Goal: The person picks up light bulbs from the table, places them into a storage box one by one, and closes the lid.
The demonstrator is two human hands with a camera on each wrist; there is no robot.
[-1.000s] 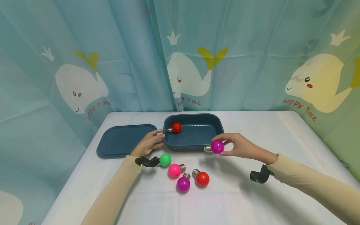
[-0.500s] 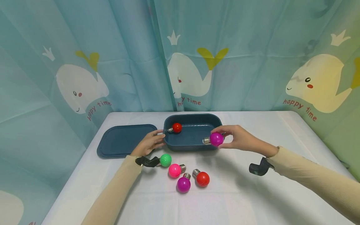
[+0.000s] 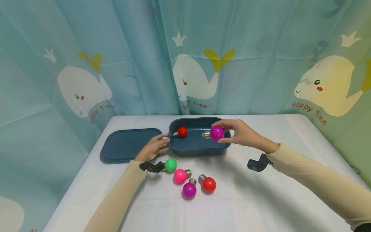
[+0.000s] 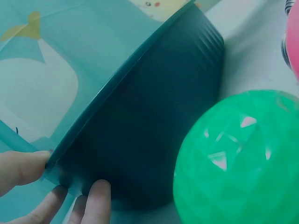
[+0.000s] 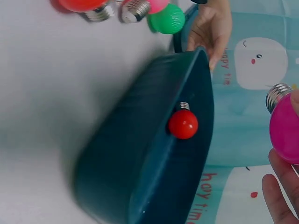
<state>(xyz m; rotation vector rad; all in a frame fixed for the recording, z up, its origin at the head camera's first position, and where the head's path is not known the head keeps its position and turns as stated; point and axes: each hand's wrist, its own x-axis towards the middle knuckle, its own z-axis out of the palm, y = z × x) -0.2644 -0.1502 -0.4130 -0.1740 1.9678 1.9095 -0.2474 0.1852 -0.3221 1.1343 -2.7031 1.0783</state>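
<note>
A purple light bulb (image 3: 216,133) is pinched between the thumb and fingers of my right hand (image 3: 242,132), over the right part of the blue box (image 3: 200,151). Its metal screw base points left; the right wrist view also shows the purple bulb (image 5: 285,130). My left hand (image 3: 153,147) touches the box's left end with extended fingers, and the left wrist view shows fingertips (image 4: 99,191) against the outer wall. Inside the box, at its left end, lies a red bulb (image 3: 182,131).
In front of the box lie a green bulb (image 3: 170,165), a pink bulb (image 3: 180,176), another purple bulb (image 3: 189,190) and another red bulb (image 3: 209,184). A blue lid (image 3: 124,146) lies flat left of the box. Behind the white table (image 3: 246,206) hangs a whale-print curtain (image 3: 255,80).
My right hand has moved up and left with the purple bulb, from the box's front right edge to over its inside. The left hand stays at the box's left end.
</note>
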